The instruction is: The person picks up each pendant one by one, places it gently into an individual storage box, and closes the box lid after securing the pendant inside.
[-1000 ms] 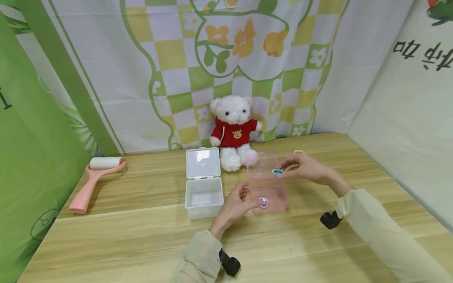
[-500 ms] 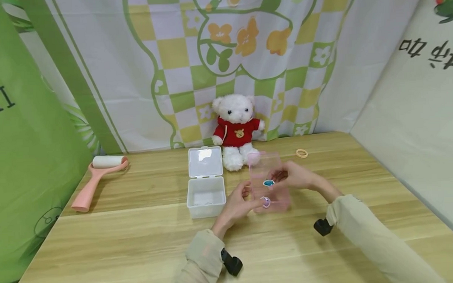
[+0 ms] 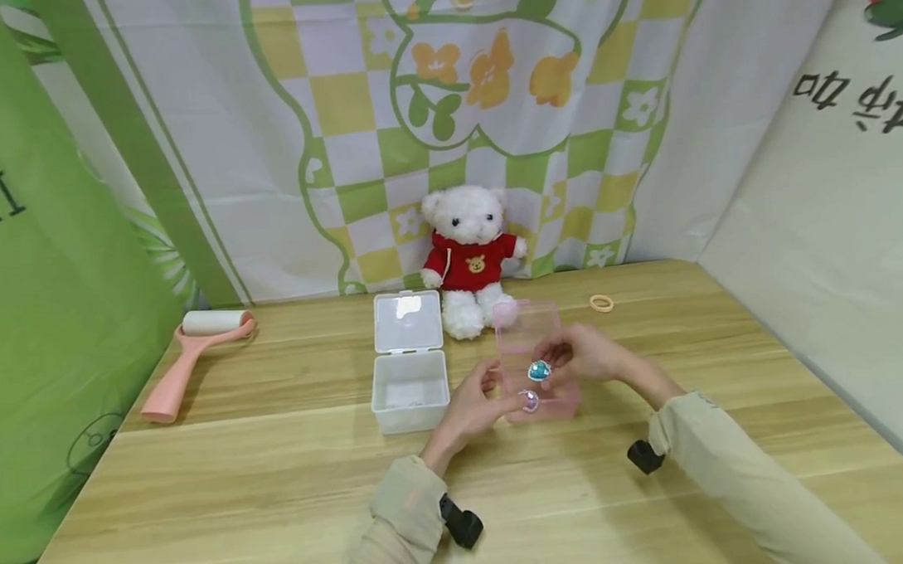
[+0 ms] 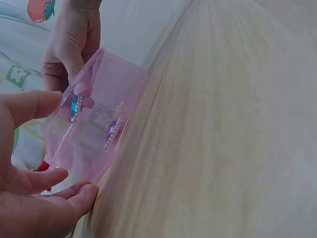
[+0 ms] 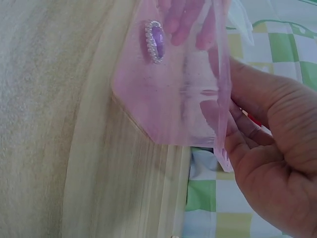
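Note:
A pink see-through box [image 3: 566, 407] stands with its lid raised. My left hand [image 3: 472, 407] grips its left side, thumb near the front corner and fingers further back. My right hand [image 3: 587, 354] pinches a blue gem piece [image 3: 539, 370] edged with clear stones, over the box's opening. In the left wrist view that blue gem piece [image 4: 76, 107] shows edge-on behind the pink wall. A purple gem piece [image 5: 157, 42] with a similar edging appears through the wall in the right wrist view. Part of the right hand's fingertips is hidden behind the blue piece.
A white box [image 3: 410, 420] with its lid up stands left of the pink one, small bits on its floor. A white teddy bear [image 3: 475, 264] in red sits behind. An orange band [image 3: 602, 303] lies back right; a pink lint roller [image 3: 179, 383] lies far left.
My right hand has moved left and down with the blue gem piece and turned it more face-on to the head view. The orange band has come into full sight. My left hand stays put.

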Available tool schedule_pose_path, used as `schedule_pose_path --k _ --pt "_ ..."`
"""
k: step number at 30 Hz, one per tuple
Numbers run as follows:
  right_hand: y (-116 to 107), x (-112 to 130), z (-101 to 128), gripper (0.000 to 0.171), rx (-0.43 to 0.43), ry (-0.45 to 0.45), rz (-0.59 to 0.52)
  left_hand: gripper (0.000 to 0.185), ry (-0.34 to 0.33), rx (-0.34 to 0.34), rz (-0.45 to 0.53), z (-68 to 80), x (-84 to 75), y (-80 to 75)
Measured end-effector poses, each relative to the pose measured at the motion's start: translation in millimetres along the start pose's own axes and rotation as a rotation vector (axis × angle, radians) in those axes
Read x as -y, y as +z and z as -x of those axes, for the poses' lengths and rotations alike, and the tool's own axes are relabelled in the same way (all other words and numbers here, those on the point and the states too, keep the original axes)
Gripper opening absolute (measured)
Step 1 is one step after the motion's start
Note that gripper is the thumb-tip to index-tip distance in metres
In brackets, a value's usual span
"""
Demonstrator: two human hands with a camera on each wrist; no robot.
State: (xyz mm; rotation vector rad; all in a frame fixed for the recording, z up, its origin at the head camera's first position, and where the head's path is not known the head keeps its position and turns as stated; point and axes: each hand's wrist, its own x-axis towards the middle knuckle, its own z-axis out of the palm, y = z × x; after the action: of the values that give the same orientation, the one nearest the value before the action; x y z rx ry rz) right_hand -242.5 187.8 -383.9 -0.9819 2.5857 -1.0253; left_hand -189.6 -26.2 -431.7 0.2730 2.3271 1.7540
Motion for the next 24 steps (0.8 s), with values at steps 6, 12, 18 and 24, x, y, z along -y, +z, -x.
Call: schedule_pose_path --k 6,12,18,24 --pt "3.1 0.3 -0.3 0.031 -0.021 -0.011 0.088 0.079 -0.002 0.000 0.006 -0.1 -0.6 -0.6" --pt "3.7 3.6 1.2 0.033 -0.026 0.031 0.135 0.080 -0.007 -0.003 0.003 -0.5 -1.7 0.3" --pt "3.2 4.7 3.0 0.033 -0.042 0.035 0.136 0.082 -0.013 0.002 0.012 0.3 -3.5 0.4" --pt "7.7 1.9 4.0 0.034 -0.073 0.040 0.107 0.078 0.016 -0.012 -0.021 0.5 -1.1 0.0"
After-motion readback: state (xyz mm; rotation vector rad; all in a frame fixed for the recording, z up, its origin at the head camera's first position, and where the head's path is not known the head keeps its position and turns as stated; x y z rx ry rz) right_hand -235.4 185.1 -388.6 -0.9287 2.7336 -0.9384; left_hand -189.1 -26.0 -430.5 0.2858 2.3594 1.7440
